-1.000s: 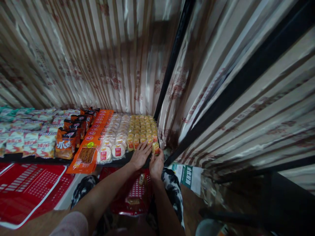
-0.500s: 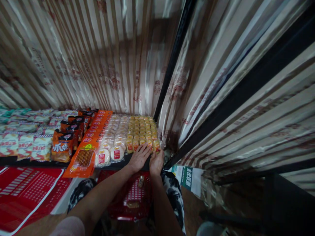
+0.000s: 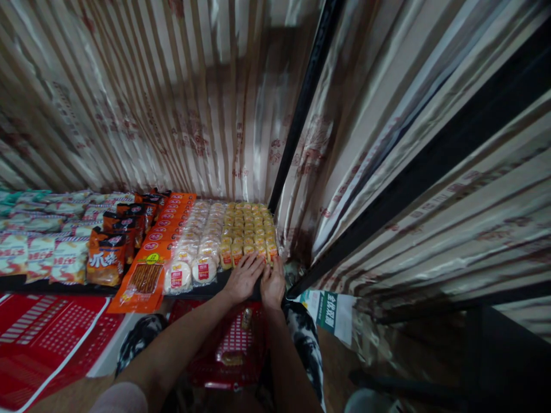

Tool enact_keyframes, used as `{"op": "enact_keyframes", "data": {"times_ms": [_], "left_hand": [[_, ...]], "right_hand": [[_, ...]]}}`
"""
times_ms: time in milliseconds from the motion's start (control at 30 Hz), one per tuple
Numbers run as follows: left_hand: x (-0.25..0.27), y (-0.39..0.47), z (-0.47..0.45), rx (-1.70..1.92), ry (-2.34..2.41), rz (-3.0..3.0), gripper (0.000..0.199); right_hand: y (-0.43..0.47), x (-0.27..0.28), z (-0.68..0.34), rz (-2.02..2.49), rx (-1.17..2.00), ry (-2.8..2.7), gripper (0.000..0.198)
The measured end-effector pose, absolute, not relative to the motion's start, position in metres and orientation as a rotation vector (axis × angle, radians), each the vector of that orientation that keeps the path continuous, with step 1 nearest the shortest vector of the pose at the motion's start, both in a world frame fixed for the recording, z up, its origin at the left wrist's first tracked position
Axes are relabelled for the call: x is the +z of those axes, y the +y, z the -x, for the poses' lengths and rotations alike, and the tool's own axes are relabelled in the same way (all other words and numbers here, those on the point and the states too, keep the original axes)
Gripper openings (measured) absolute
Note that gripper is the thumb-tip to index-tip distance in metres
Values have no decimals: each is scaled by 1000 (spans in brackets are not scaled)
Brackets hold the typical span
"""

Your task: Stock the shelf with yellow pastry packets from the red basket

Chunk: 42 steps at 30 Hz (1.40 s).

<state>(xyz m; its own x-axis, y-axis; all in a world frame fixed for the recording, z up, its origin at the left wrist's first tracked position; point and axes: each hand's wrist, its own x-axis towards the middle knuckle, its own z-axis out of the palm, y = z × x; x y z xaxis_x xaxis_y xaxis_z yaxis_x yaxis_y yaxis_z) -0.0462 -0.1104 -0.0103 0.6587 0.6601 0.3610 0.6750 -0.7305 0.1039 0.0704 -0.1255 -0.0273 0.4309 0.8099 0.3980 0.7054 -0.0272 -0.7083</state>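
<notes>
Small yellow-wrapped snack packs [image 3: 248,223] stand in tight rows at the right end of a black shelf [image 3: 191,293]. My left hand [image 3: 244,279] rests at their front, fingers stretched out and fingertips against the front packs. Beside it, my right hand [image 3: 272,285] touches the front pack at the right corner, its fingers extended up along it. Neither hand appears to hold anything, though the fingertips partly cover the packs. To the left are clear packs of round white crackers [image 3: 204,269] with red labels.
Orange flat packs of sticks [image 3: 146,278], orange-black bags [image 3: 105,258] and white snack bags [image 3: 69,258] line the shelf leftward. Below are a red basket [image 3: 241,338] with a few small packs and another red basket [image 3: 47,338]. A black post [image 3: 297,123] and pleated curtain [image 3: 193,103] stand behind.
My right hand has shifted slightly up and left, its fingers straighter against the corner pack. The left hand stays nearly in place.
</notes>
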Motion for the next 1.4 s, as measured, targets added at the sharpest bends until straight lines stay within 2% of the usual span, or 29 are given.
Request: {"op": "enact_keyframes", "data": {"times_ms": [533, 1400], "left_hand": [[-13, -112, 46, -674, -1147, 2803, 41], [-16, -111, 49, -679, -1052, 2782, 39]], "right_hand": [[-143, -25, -60, 1843, -3, -1384, 45], [-145, -18, -61, 1787, 133, -1305, 43]]}}
